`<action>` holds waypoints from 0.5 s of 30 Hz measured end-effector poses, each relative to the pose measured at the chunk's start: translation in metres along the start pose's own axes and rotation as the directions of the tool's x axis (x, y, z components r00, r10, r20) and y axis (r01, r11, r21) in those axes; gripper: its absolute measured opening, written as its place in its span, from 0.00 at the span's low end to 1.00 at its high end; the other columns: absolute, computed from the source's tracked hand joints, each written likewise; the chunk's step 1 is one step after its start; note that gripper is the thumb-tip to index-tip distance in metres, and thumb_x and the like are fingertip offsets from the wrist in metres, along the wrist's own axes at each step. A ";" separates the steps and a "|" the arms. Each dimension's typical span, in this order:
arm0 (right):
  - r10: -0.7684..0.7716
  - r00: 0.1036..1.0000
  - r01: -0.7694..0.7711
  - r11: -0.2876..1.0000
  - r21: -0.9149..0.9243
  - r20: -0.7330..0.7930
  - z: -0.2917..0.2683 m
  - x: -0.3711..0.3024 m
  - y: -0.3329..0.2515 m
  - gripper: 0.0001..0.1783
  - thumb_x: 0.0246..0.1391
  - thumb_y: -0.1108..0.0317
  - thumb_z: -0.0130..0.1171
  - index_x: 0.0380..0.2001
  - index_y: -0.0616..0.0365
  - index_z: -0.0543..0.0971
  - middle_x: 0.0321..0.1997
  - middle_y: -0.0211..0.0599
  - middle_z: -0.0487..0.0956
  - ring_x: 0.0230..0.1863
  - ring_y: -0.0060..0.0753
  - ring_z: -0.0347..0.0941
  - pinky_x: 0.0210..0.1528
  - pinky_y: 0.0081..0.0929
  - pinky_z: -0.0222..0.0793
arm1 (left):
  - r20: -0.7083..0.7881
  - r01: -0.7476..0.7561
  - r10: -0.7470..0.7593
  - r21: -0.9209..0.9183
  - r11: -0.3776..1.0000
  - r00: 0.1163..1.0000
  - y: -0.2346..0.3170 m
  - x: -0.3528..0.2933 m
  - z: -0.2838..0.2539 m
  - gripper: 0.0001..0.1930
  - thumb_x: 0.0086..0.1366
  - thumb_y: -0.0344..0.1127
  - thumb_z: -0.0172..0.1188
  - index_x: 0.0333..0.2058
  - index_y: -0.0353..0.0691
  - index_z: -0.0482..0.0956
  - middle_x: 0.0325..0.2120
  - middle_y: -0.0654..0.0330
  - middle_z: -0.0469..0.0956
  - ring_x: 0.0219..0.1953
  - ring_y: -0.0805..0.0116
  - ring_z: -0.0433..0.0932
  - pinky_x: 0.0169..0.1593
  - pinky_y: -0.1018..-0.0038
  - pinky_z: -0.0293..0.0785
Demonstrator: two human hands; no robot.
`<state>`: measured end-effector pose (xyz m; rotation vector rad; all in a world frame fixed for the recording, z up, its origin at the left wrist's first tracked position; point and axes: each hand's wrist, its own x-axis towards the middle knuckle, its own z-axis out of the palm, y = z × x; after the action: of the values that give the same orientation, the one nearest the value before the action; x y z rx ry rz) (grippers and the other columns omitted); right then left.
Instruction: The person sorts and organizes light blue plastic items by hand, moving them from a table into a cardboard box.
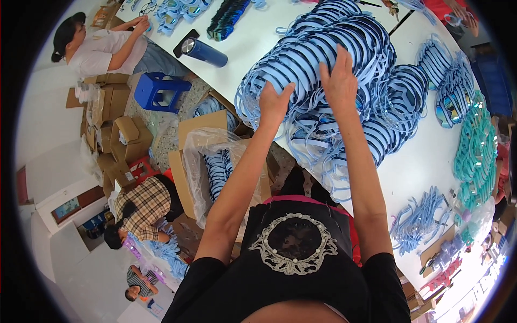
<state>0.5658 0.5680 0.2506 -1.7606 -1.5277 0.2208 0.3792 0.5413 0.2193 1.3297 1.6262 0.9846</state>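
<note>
White table [425, 161], heaped pale-blue bands [318, 54], left hand [273, 102] and right hand [339, 81] spread flat on them

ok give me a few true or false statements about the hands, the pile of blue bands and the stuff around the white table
1. Both hands rest on the big heap of light blue plastic headbands. True: the left hand and the right hand lie flat on it, fingers spread.
2. The dark blue cylindrical flask stands upright. False: it lies on its side on the white table.
3. The row of teal bands lies at the person's right. True.
4. The blue plastic stool sits on the table. False: it stands on the floor beside the table.
5. The open cardboard box with a clear plastic liner holds only teal bands. False: blue bands show inside.
</note>
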 end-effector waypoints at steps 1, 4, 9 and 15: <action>0.055 0.997 -0.052 0.998 -0.039 0.059 0.001 0.009 0.007 0.35 0.61 0.54 0.62 0.66 0.61 0.66 0.61 0.60 0.74 0.46 0.64 0.79 0.45 0.48 0.78 | 0.003 -0.020 0.020 0.044 0.999 1.000 0.001 0.003 0.001 0.28 0.60 0.47 0.68 0.52 0.30 0.76 0.45 0.38 0.81 0.49 0.40 0.80 0.54 0.56 0.73; 0.141 0.971 -0.102 0.975 -0.200 0.192 0.004 0.034 0.024 0.44 0.59 0.35 0.58 0.63 0.65 0.70 0.57 0.62 0.78 0.51 0.64 0.78 0.54 0.48 0.75 | -0.017 -0.068 0.069 0.078 0.995 0.997 0.006 0.004 0.005 0.29 0.60 0.49 0.67 0.51 0.30 0.76 0.44 0.37 0.81 0.48 0.38 0.79 0.53 0.55 0.73; 0.172 0.872 -0.010 0.942 -0.335 0.459 0.007 0.066 0.035 0.54 0.52 0.21 0.52 0.64 0.59 0.71 0.61 0.60 0.77 0.61 0.63 0.74 0.63 0.51 0.67 | -0.200 0.188 -0.153 0.166 0.968 0.968 -0.001 0.003 0.023 0.32 0.54 0.56 0.70 0.41 0.29 0.77 0.39 0.37 0.80 0.45 0.37 0.79 0.49 0.50 0.74; 0.016 0.833 0.170 0.944 -0.283 0.554 0.010 0.049 0.041 0.56 0.51 0.23 0.57 0.65 0.63 0.67 0.59 0.67 0.77 0.61 0.66 0.73 0.62 0.49 0.67 | -0.253 0.142 -0.138 -0.002 0.990 0.958 -0.018 -0.009 0.032 0.36 0.57 0.61 0.66 0.47 0.29 0.76 0.47 0.38 0.77 0.51 0.39 0.78 0.55 0.52 0.74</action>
<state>0.6039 0.6174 0.2343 -1.9884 -2.1482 0.4968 0.4032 0.5324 0.1912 1.1158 1.8951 1.0911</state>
